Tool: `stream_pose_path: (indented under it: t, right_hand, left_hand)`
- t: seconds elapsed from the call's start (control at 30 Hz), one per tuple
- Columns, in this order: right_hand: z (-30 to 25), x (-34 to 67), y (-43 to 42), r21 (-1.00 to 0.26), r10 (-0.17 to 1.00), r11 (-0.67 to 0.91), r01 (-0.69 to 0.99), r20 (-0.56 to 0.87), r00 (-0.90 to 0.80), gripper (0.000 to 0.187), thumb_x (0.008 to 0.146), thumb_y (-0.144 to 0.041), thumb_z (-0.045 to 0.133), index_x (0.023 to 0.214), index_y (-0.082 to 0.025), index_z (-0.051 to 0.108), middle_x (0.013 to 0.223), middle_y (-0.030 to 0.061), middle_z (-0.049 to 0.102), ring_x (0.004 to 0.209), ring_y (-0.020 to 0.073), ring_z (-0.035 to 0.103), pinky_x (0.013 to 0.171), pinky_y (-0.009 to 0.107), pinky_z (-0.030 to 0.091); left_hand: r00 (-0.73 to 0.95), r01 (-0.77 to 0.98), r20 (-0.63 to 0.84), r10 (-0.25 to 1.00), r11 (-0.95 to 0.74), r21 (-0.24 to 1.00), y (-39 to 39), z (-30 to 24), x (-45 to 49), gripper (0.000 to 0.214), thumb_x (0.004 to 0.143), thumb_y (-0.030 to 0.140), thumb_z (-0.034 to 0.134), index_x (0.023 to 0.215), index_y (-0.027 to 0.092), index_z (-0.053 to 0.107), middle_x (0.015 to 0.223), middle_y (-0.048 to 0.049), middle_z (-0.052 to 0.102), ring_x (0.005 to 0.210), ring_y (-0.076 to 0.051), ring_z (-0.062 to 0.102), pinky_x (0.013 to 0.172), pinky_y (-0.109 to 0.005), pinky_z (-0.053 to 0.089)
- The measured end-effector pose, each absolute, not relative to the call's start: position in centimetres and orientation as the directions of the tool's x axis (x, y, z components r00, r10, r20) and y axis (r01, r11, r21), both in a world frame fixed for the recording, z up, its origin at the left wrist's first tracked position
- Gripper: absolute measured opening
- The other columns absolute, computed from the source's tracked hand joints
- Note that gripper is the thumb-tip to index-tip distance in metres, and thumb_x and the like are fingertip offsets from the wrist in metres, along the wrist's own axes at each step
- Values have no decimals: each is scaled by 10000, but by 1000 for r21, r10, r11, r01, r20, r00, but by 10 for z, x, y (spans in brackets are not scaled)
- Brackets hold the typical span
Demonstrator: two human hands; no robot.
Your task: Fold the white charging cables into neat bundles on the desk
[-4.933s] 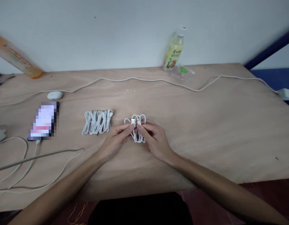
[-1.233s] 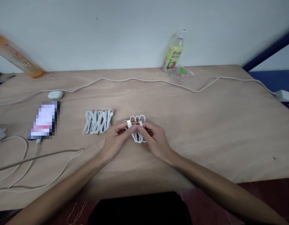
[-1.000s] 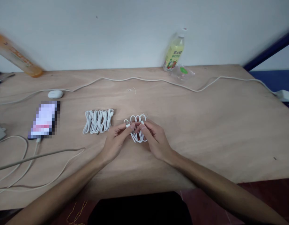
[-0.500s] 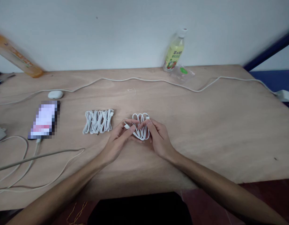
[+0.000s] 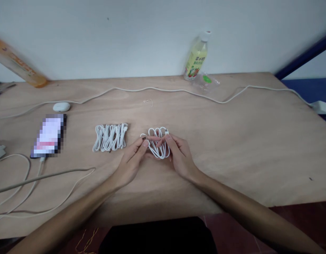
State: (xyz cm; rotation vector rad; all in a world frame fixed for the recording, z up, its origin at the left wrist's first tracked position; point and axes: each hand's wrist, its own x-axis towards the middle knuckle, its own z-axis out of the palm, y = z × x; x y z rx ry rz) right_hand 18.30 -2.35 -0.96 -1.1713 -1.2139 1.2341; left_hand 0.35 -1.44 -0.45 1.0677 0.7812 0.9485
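Between my hands a white charging cable (image 5: 160,150) is gathered in several loose loops, just over the wooden table. My left hand (image 5: 132,157) pinches one end of it between thumb and fingers, at a small connector. My right hand (image 5: 180,151) is closed on the other side of the loops, its thumb on the plug at the upper right. Some fingers of both hands are hidden behind the coil. Left of my left hand lies a row of coiled white cables (image 5: 110,137), side by side and touching.
A phone (image 5: 48,135) with its cord lies at the left, below a white earbud case (image 5: 61,107). A long white cord (image 5: 152,89) crosses the table's back. A yellow-labelled bottle (image 5: 196,58) and clear plastic wrapper (image 5: 206,83) stand near the wall; an orange bottle (image 5: 20,65) leans at far left.
My left thumb and fingers have shifted on the cable end, and its connector now sits more under the thumb. The right hand stays nearly still on the loops.
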Motion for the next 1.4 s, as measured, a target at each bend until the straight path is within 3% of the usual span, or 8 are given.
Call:
stream_pose_path:
  t: [0.13,0.33,0.53,0.7,0.87,1.17,1.33,1.4]
  right_hand:
    - [-9,182,-26,-999,998,21,-38,23,-52,642,1024,-794,561,778,-222,717,664,-8,574,597,151,511,573,297,446]
    - [-7,181,-27,-996,995,40,-80,47,-89,608,1049,-746,572,795,-213,720,681,-15,570,603,139,487,579,285,420]
    - [-8,179,-30,-996,991,73,-57,79,-108,573,1076,-714,555,824,-218,695,700,-19,567,613,141,487,603,292,425]
    - [-8,179,-30,-992,986,128,2,127,-109,553,1102,-671,534,820,-215,671,742,-10,568,636,143,475,618,299,417]
    - [-9,179,-30,-990,983,141,-31,143,-115,521,1108,-643,547,823,-217,642,758,-12,565,639,140,458,624,298,419]
    - [-9,178,-30,-990,983,135,-46,140,-116,520,1111,-619,561,781,-226,643,711,-30,521,626,137,475,652,298,447]
    - [-5,179,-30,-992,986,126,-15,127,-110,540,1109,-636,550,795,-224,705,728,-16,579,645,146,513,678,309,469]
    - [-4,179,-30,-992,987,126,-18,127,-98,552,1098,-661,556,797,-228,716,733,-13,581,659,152,526,689,315,479]
  left_hand:
    - [373,-227,-72,925,166,960,-10,-5,3,401,996,553,794,1099,177,884,1089,-110,831,914,-243,782,723,-332,686]
    - [278,-209,-116,953,178,962,-8,0,5,323,852,500,928,825,191,838,837,-27,816,630,-152,722,527,-246,648]
    - [148,-167,-98,984,122,978,-10,10,9,271,691,286,1018,745,197,768,634,47,746,519,-90,682,507,-150,621]
    - [147,-193,-107,983,134,972,-14,12,11,361,618,238,1047,695,194,696,629,54,729,526,-104,689,483,-178,644]
    - [124,-160,-80,989,99,982,-16,12,12,344,729,333,993,715,199,676,670,35,731,551,-123,689,490,-235,677]
    - [126,-47,-18,992,25,999,-17,9,8,267,824,426,939,800,206,790,652,24,730,562,-138,681,481,-214,609]
    - [135,100,109,985,-123,987,-18,6,4,194,978,359,774,901,212,876,789,-7,790,721,-140,709,681,-228,602]
    - [177,102,120,977,-139,985,-17,7,4,238,1017,358,727,922,217,894,778,-8,778,714,-134,682,683,-225,574]
